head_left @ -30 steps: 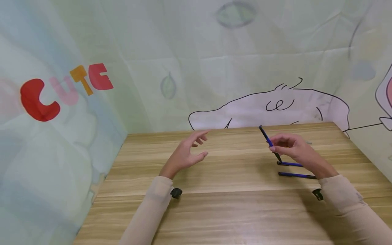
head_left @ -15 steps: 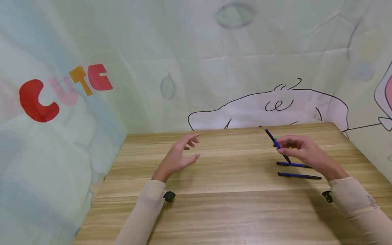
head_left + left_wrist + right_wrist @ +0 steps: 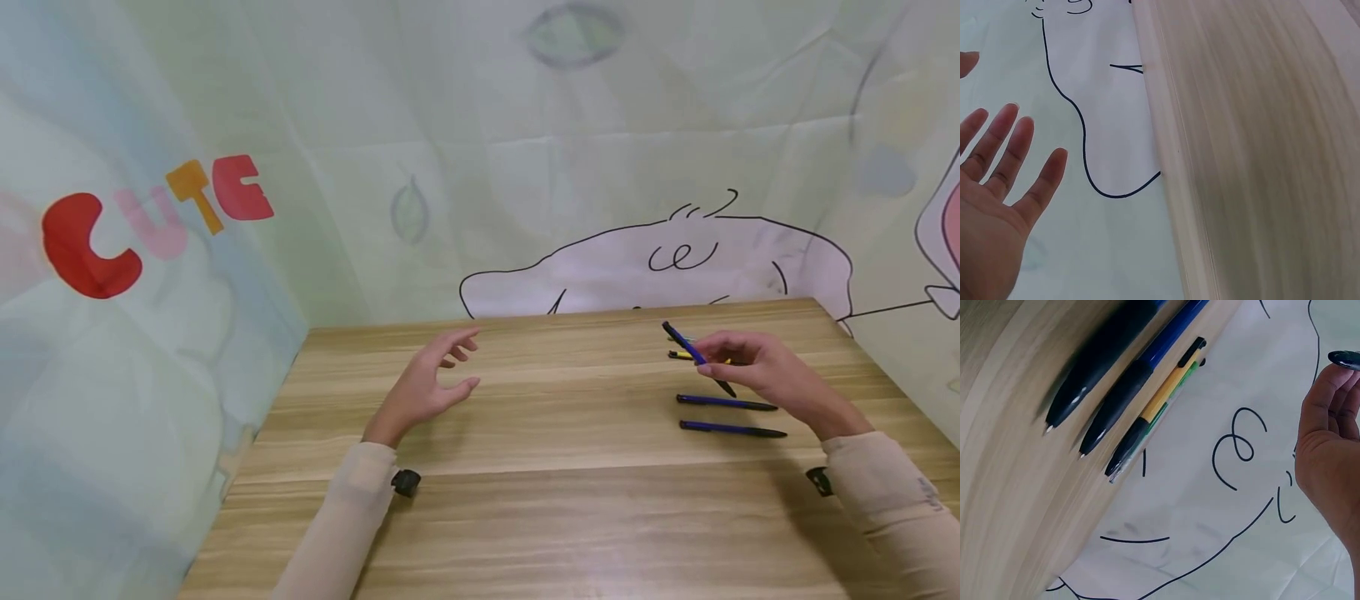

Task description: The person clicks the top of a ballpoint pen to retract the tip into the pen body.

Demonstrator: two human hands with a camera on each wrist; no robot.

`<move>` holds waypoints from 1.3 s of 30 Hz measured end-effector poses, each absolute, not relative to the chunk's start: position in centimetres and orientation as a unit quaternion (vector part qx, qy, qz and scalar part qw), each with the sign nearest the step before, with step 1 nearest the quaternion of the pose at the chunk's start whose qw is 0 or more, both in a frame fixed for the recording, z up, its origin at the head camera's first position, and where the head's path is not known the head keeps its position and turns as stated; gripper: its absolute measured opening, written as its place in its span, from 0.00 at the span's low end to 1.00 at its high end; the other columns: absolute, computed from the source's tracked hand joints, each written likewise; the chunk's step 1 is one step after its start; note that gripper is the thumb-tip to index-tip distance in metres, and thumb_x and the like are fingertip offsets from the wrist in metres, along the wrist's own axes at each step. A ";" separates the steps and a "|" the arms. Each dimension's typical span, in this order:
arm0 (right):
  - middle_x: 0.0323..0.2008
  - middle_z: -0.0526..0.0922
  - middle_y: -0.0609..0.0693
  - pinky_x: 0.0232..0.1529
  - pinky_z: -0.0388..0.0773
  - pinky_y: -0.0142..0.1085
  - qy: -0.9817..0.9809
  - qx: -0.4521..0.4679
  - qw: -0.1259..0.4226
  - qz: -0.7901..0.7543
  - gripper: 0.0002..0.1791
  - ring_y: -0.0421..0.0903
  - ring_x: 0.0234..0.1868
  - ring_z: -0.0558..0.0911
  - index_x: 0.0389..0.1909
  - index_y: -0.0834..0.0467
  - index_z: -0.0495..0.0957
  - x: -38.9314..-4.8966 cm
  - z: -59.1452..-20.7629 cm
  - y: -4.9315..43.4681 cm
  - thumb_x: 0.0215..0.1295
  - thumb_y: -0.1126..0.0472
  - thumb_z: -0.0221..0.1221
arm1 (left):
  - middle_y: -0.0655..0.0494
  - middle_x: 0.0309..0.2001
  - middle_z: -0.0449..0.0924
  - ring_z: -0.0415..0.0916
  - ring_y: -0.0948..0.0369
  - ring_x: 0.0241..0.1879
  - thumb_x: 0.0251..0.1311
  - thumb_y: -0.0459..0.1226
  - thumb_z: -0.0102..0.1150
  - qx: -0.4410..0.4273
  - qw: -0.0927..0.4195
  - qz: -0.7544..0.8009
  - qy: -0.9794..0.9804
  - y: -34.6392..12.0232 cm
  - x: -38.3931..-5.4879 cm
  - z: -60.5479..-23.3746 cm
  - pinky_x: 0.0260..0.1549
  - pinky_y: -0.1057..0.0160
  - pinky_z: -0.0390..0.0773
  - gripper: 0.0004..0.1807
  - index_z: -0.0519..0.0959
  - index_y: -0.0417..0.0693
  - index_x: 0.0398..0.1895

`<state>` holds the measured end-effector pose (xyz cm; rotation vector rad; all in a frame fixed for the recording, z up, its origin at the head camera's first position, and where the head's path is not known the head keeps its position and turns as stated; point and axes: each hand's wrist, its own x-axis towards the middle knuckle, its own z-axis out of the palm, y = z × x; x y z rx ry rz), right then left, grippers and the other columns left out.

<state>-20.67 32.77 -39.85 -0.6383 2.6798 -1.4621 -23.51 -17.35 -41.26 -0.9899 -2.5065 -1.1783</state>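
Note:
My right hand (image 3: 757,367) pinches a blue pen (image 3: 681,339) with a black grip between thumb and fingers, tilted above the table with its black end pointing down to the right. Just the dark tip of this pen (image 3: 1344,360) shows in the right wrist view. Below the hand lie two more blue pens (image 3: 726,403), roughly side by side. Behind them is a yellow pen (image 3: 679,356), partly covered by the hand, and a green pen (image 3: 1159,414) close beside it. On the left, my left hand (image 3: 420,383) hovers over the table with fingers spread, holding nothing.
The wood-grained table (image 3: 525,517) ends at the back against a pale printed curtain (image 3: 487,192) with cartoon drawings. More of the curtain hangs along the left side, with coloured letters. A small black device (image 3: 406,483) is at the left cuff.
My right hand has moved right with the pinched pen, uncovering the blue pens and part of the yellow one. The left hand has drifted slightly left.

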 end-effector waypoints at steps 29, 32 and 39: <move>0.41 0.81 0.54 0.31 0.77 0.35 0.890 -0.180 0.043 -0.417 0.15 0.42 0.37 0.77 0.55 0.57 0.83 -21.9 -40.9 35.7 0.69 0.59 0.65 | 0.44 0.57 0.78 0.78 0.45 0.51 0.60 0.36 0.70 -0.330 0.095 -0.385 -0.856 -19.1 -23.2 -41.8 0.49 0.42 0.83 0.36 0.69 0.52 0.72; 0.41 0.81 0.52 0.32 0.77 0.34 0.898 -0.169 0.046 -0.404 0.14 0.41 0.38 0.76 0.53 0.56 0.83 -22.0 -41.0 35.7 0.69 0.58 0.65 | 0.43 0.57 0.78 0.78 0.46 0.51 0.60 0.36 0.70 -0.330 0.096 -0.387 -0.856 -19.2 -23.2 -41.9 0.48 0.41 0.82 0.36 0.69 0.52 0.72; 0.42 0.82 0.53 0.34 0.77 0.32 0.908 -0.164 0.048 -0.384 0.13 0.39 0.39 0.75 0.52 0.58 0.84 -22.3 -41.3 36.1 0.69 0.61 0.64 | 0.45 0.56 0.78 0.78 0.48 0.51 0.59 0.35 0.71 -0.327 0.101 -0.384 -0.857 -19.5 -23.3 -42.1 0.47 0.43 0.83 0.37 0.69 0.54 0.72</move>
